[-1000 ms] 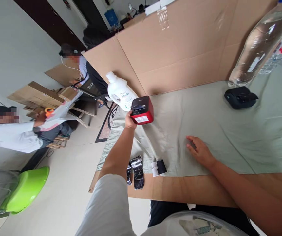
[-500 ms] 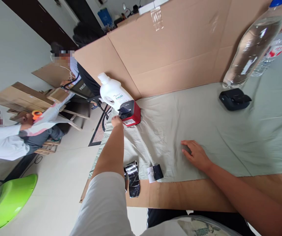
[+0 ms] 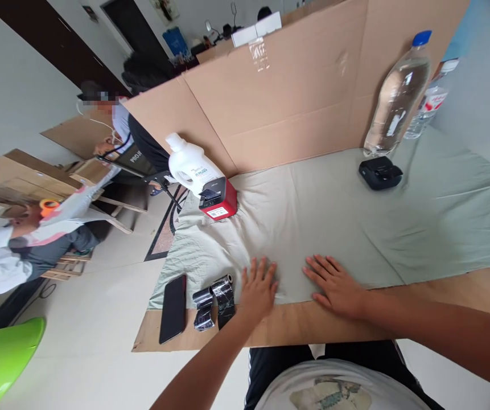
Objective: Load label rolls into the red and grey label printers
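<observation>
Left hand flat on the green cloth near the front edge of the bench, fingers spread, grip released, grasping nothing. Right hand just beside it, also flat on the cloth with fingers spread and grip released. Both palms down, close together but apart, near the middle of the front edge.

Just left of the left hand, two rolls of shiny black ribbon, partly on the cloth edge and partly on bare cardboard. Beside them, further left, a black phone lying flat near the front left corner.

Toward the back left corner, a red label printer standing on the cloth, well apart from both hands, with a white jug right behind it, touching or nearly so. Toward the back right, a small black device on the cloth, and behind it a clear water bottle with a blue cap, upright against the cardboard screen along the back edge. A second bottle just right of the first.

Beyond the left edge, two other people seated on the floor side, and a bright green basin at the lower left.
</observation>
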{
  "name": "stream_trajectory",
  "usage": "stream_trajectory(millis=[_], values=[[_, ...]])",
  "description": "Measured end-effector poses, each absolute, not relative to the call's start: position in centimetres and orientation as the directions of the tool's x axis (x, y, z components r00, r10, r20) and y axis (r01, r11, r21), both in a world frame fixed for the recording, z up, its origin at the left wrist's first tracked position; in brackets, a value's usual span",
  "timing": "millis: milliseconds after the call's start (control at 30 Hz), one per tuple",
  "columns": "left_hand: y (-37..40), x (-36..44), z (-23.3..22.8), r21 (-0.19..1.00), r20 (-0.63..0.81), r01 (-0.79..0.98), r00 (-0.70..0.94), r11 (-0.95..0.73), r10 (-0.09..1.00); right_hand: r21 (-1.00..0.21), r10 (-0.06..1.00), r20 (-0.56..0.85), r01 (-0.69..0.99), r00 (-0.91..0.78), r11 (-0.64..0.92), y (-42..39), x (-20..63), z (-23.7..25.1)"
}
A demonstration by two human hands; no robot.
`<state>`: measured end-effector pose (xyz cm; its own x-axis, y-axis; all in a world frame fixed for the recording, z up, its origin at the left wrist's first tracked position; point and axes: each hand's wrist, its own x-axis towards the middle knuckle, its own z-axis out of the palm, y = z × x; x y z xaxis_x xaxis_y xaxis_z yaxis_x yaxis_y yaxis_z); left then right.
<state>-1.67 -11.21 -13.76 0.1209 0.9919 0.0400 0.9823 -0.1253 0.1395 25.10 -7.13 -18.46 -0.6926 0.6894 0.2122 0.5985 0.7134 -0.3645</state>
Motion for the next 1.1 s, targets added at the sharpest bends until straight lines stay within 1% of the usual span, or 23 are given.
stream_trajectory(millis=[100, 133, 167, 200, 267, 333, 367, 433, 500, 533, 600, 667, 733, 800, 833, 867, 900, 933, 967, 1000, 1033, 1067, 1100], values=[[-11.7, -5.3, -13.6, 0.021, 0.072, 1.000, -0.007, 0.006, 0.997, -0.391, 0.549, 0.171, 0.455, -0.818, 0.800, -6.0, 28.8, -18.3], [-11.6, -6.2, -13.5, 0.001, 0.074, 0.999, -0.035, 0.035, 0.997, -0.406, 0.546, 0.161, 0.449, -0.822, 0.796, -4.5, 30.0, -17.8], [-11.5, -6.8, -13.4, -0.012, 0.073, 0.998, -0.053, 0.054, 0.996, -0.413, 0.605, 0.164, 0.503, -0.779, 0.760, -2.3, 31.1, -17.1], [-11.4, -7.0, -13.2, -0.021, 0.073, 0.998, -0.066, 0.067, 0.995, -0.405, 0.692, 0.183, 0.588, -0.698, 0.700, 0.4, 32.2, -16.2], [-11.4, -6.6, -12.9, -0.025, 0.086, 0.996, -0.079, 0.082, 0.993, -0.375, 0.843, 0.275, 0.756, -0.462, 0.537, 6.5, 34.4, -14.0], [-11.4, -5.2, -12.6, -0.008, 0.109, 0.998, -0.061, 0.062, 0.992, -0.345, 0.896, 0.371, 0.859, -0.244, 0.377, 12.4, 36.4, -11.9], [-11.5, -4.4, -12.6, 0.007, 0.120, 0.999, -0.039, 0.039, 0.992, -0.339, 0.911, 0.384, 0.895, -0.149, 0.289, 14.9, 37.3, -11.0], [-11.8, -2.6, -12.6, 0.038, 0.128, 0.999, 0.017, -0.022, 0.992, -0.386, 0.934, 0.347, 0.921, 0.085, 0.060, 18.4, 38.8, -9.9], [-12.1, -1.1, -12.8, 0.071, 0.121, 0.995, 0.062, -0.071, 0.991, -0.458, 0.934, 0.239, 0.879, 0.267, -0.134, 20.0, 39.8, -9.9], [-12.3, -0.6, -13.0, 0.090, 0.116, 0.992, 0.079, -0.089, 0.990, -0.500, 0.929, 0.186, 0.844, 0.321, -0.191, 20.2, 40.1, -10.2], [-12.8, 0.1, -13.3, 0.126, 0.109, 0.985, 0.102, -0.116, 0.989, -0.569, 0.924, 0.122, 0.788, 0.364, -0.235, 20.1, 40.4, -10.9], [-13.3, 0.2, -13.4, 0.156, 0.106, 0.980, 0.109, -0.125, 0.988, -0.585, 0.921, 0.113, 0.774, 0.374, -0.242, 19.5, 40.3, -11.6], [-13.5, 0.2, -13.0, 0.187, 0.099, 0.976, 0.092, -0.109, 0.991, -0.558, 0.917, 0.123, 0.791, 0.379, -0.252, 18.7, 40.1, -12.0], [-13.3, 0.2, -12.4, 0.248, 0.084, 0.965, 0.059, -0.079, 0.995, -0.547, 0.920, 0.142, 0.804, 0.365, -0.234, 17.7, 39.4, -12.0], [-13.0, 0.3, -12.0, 0.308, 0.080, 0.949, 0.044, -0.067, 0.996, -0.555, 0.925, 0.160, 0.807, 0.344, -0.204, 17.1, 38.9, -12.0], [-12.5, 0.6, -11.8, 0.397, 0.076, 0.916, 0.034, -0.061, 0.997, -0.566, 0.933, 0.186, 0.810, 0.308, -0.154, 16.3, 38.2, -12.0], [-11.7, 1.0, -11.6, 0.516, 0.066, 0.855, 0.026, -0.057, 0.997, -0.581, 0.942, 0.218, 0.809, 0.255, -0.085, 15.2, 37.3, -12.1], [-10.8, 1.6, -11.5, 0.658, 0.041, 0.752, 0.020, -0.042, 0.999, -0.597, 0.948, 0.253, 0.802, 0.191, -0.002, 13.9, 36.1, -12.1], [-9.8, 2.4, -11.5, 0.801, 0.002, 0.599, 0.017, -0.012, 1.000, -0.609, 0.949, 0.294, 0.788, 0.115, 0.093, 12.3, 34.7, -12.1], [-8.8, 3.3, -11.6, 0.914, -0.056, 0.404, 0.022, 0.042, 0.998, -0.616, 0.941, 0.335, 0.765, 0.040, 0.187, 10.4, 33.1, -12.2], [-7.7, 4.3, -11.8, 0.976, -0.124, 0.185, 0.038, 0.115, 0.992, -0.614, 0.930, 0.365, 0.743, -0.029, 0.265, 8.2, 31.3, -12.2], [-6.7, 5.4, -12.0, 0.984, -0.178, -0.016, 0.060, 0.179, 0.982, -0.605, 0.918, 0.389, 0.728, -0.081, 0.321, 5.9, 29.4, -12.2], [-5.9, 6.3, -12.1, 0.959, -0.208, -0.180, 0.084, 0.220, 0.975, -0.591, 0.906, 0.407, 0.722, -0.117, 0.358, 3.4, 27.5, -12.2]])
